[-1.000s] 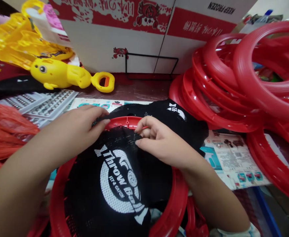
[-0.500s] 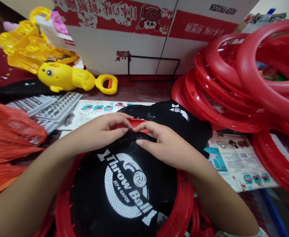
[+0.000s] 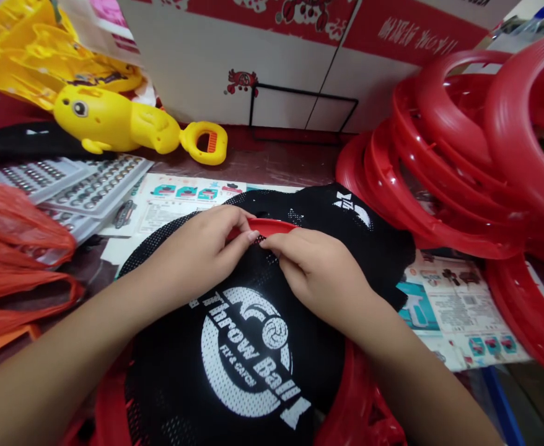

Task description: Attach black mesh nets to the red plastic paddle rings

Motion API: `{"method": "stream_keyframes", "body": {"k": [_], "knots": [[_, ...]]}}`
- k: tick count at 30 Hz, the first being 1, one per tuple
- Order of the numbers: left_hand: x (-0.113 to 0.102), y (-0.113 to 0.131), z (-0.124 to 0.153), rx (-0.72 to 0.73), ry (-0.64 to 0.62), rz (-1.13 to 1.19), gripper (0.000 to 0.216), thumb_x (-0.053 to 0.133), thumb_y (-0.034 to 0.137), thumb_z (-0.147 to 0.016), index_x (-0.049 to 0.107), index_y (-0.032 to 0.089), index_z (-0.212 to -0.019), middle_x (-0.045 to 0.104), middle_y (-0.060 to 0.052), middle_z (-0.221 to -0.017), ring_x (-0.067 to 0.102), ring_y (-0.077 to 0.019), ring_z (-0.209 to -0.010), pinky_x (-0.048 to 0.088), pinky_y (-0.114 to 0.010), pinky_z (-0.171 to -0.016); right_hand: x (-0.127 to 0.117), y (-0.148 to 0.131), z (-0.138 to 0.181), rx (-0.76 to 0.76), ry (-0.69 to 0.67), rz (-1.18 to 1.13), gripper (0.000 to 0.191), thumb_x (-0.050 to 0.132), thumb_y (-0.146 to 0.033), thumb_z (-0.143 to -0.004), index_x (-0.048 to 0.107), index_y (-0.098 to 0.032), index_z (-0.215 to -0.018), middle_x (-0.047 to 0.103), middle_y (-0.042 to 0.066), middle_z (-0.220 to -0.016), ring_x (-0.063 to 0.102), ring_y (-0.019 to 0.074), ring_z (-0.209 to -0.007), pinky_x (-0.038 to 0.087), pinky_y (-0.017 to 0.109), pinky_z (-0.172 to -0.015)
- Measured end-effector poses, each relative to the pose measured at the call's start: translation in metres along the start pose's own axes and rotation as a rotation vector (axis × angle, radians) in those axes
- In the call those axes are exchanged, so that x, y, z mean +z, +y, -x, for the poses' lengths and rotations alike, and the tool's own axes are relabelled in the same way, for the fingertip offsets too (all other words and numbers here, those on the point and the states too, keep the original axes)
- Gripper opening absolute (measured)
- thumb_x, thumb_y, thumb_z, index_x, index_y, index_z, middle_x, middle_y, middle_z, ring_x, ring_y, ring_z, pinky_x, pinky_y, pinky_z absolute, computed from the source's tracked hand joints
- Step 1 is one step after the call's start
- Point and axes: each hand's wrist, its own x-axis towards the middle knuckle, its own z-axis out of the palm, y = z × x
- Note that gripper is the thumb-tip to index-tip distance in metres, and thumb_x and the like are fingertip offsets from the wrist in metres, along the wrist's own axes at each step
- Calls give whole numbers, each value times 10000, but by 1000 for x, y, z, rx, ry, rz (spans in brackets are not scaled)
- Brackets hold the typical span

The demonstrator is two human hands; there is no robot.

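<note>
Both hands meet at the far edge of the red ring [image 3: 272, 226], straight ahead. The left hand [image 3: 202, 251] and right hand [image 3: 321, 272] each pinch black mesh [image 3: 235, 347] against the rim, fingers closed, equally near.

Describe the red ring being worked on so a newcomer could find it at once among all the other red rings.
Start at the big stack of bare red rings on the right, then look left to the two hands at centre. The left hand and right hand pinch the far rim of the red ring; it alone carries the black mesh printed "Throw Ball".
</note>
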Motion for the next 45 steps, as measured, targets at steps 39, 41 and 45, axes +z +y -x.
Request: {"method": "stream_keyframes", "body": {"k": [39,41,45], "knots": [[7,-9,-3,55,6,-155,189,435,337,-863,521,210,-754,564,-38,-844,518,-189,-779,397,-346,-701,-4,15,-8,515,110,-515,226,665,-125,-738,659,-142,-963,675,-35,-647,591,91,-592,436,216,-580],[7,-8,-2,53,6,-151,188,430,341,-864,523,211,-764,568,-41,-853,519,-194,-787,400,-351,-708,-3,15,-8,515,128,-499,216,657,-120,-738,655,-144,-953,668,-40,-641,584,89,-585,432,217,-582],[7,-6,-2,40,10,-151,192,430,347,-859,520,215,-754,571,-37,-843,517,-198,-774,397,-352,-690,-1,16,-10,523,162,-474,210,658,-127,-738,648,-150,-947,654,-47,-628,578,90,-576,430,224,-592]]}}
